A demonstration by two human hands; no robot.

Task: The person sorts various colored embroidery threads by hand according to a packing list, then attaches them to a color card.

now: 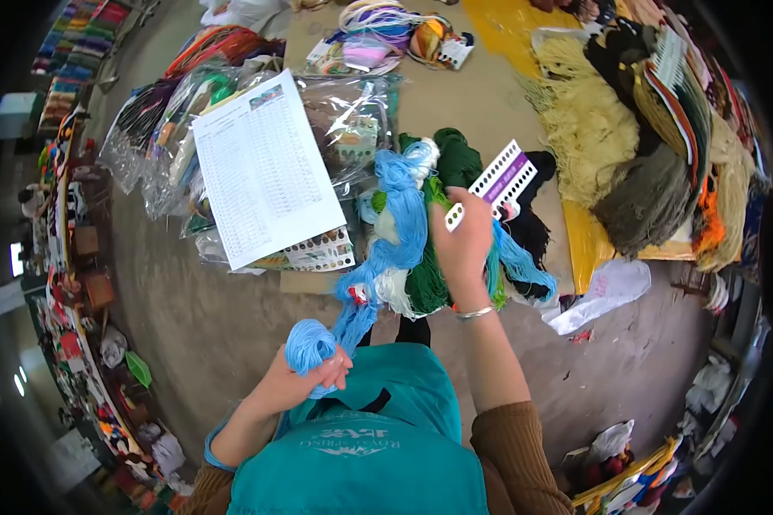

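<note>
My left hand (296, 378) is closed around a ball of light blue yarn (309, 343), held low in front of the teal apron (361, 429). Over the pile at the table's near edge, my right hand (465, 253) grips the lower end of a white punched card (505, 180) with a purple strip and rows of holes. A long light blue skein (402, 206) drapes across the pile towards my left hand. Beside it lie dark green yarn (425, 279), white yarn (393, 292) and black yarn (531, 232). The right fingertips are partly hidden.
To the left, a printed sheet (266, 172) rests on plastic bags of yarn. Cream yarn (588, 120) and grey yarn (648, 202) are heaped at the right on yellow wrapping. Multicoloured yarn (378, 30) lies at the back. Shelving with goods lines the far left.
</note>
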